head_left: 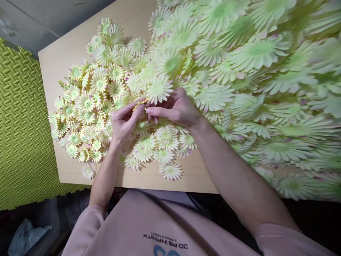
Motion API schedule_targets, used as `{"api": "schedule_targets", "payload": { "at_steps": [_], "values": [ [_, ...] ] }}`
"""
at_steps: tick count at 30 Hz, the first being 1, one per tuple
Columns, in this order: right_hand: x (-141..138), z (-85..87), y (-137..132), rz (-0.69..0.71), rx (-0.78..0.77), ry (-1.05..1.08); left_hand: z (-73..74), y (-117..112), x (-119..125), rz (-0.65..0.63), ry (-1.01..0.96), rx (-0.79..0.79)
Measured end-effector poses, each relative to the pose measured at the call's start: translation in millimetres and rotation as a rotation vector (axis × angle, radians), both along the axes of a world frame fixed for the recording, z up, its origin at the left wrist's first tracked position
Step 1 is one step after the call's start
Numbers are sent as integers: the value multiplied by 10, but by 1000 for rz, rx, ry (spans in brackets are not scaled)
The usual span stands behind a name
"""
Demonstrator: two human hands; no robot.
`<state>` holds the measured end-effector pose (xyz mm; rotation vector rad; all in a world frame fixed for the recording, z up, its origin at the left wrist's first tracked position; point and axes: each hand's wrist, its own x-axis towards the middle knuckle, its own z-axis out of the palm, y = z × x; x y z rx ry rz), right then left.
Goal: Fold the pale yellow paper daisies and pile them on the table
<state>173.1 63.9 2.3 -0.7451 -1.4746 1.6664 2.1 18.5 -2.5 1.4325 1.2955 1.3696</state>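
Observation:
Over the middle of a heap of artificial flowers, my two hands meet with the fingertips close together. My left hand [124, 122] is closed, pinching a small yellow flower piece [140, 103] between thumb and fingers. Just beside it, the thumb of my right hand [177, 110] points left, its fingers curled underneath; what they hold is hidden. A pale petal flower [159, 89] with a light green centre lies right above the fingertips, and I cannot tell if the right hand touches it. Smaller layered flower heads [87, 103] are piled left of my left hand.
Large flat petal flowers [261, 49] are heaped across the right side of the wooden table [77, 39]. Several loose flowers [170, 171] lie near the front edge. A green textured foam mat [21, 124] stands at the left. A whitish bag [26, 236] sits low at the left.

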Motion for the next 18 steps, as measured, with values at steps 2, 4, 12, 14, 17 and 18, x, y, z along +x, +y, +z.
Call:
{"api": "schedule_targets", "payload": {
  "at_steps": [2,4,12,14,17,18],
  "values": [
    [2,-8,0,5,3,-5,10,0,1,7,5,7],
    [2,-12,0,9,10,3,14,1,2,8,7,12],
    [-6,19,-4,9,-9,17,-15,12,-7,-5,13,25],
    [-8,29,-5,1,-24,6,-5,12,-6,0,18,23],
    [-9,37,-5,-8,-46,-12,12,8,-2,0,18,19],
    [-8,39,-5,-9,-52,-15,14,6,-1,0,16,15]
  ]
}}
